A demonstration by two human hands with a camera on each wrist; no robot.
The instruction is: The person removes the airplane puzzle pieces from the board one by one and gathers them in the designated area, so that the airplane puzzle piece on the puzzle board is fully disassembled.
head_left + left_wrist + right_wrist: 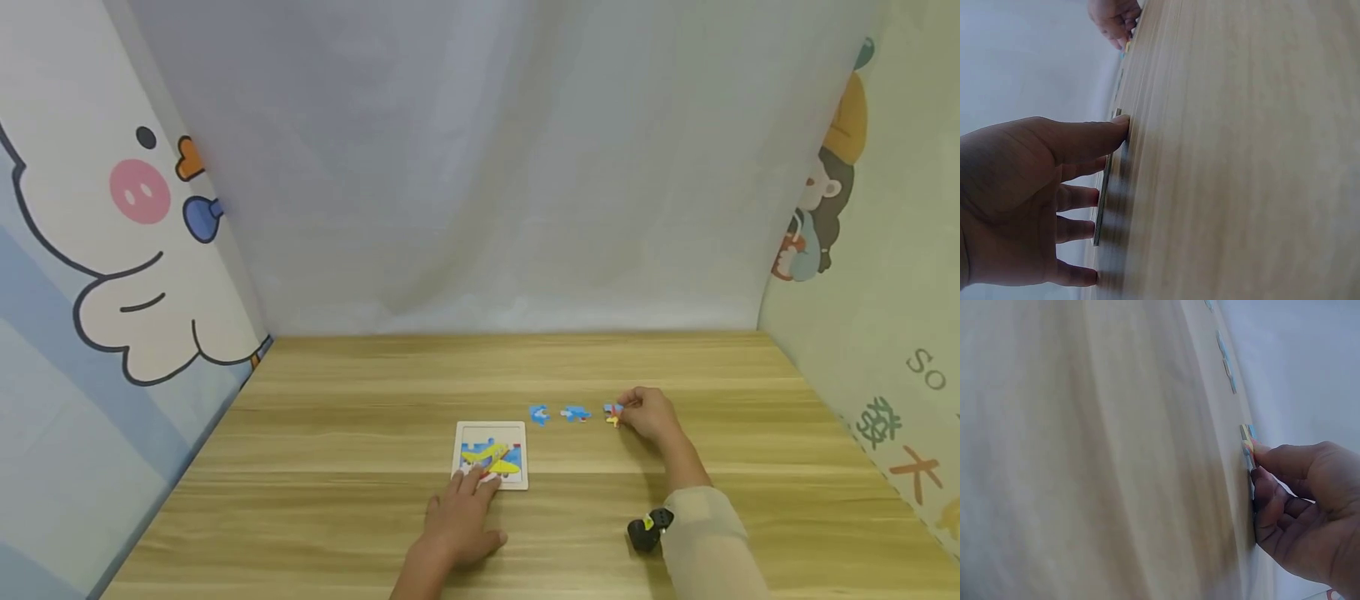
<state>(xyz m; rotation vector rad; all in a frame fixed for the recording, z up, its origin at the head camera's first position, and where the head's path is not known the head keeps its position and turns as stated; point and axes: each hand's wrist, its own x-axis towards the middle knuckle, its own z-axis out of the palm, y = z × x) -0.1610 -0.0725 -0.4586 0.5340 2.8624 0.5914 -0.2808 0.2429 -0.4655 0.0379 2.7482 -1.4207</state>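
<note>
A square jigsaw puzzle board [490, 426] with a pale frame lies mid-table, partly filled with a yellow airplane picture. My left hand [461, 521] rests at its near edge, several fingers spread over the frame; in the left wrist view the thumb lies by the board's side. Further right, my right hand [651, 414] pinches a blue, red and yellow puzzle piece [612, 415] between thumb and fingers, seen edge-on in the right wrist view. Two blue puzzle pieces lie to its left, one nearer the board [538, 414] and one between [576, 413].
The wooden table [337, 433] meets a grey-white cloth [480, 208] at the back. Cartoon-printed cloths hang at the left and right. A black wrist camera [647, 531] sticks out beside the right sleeve.
</note>
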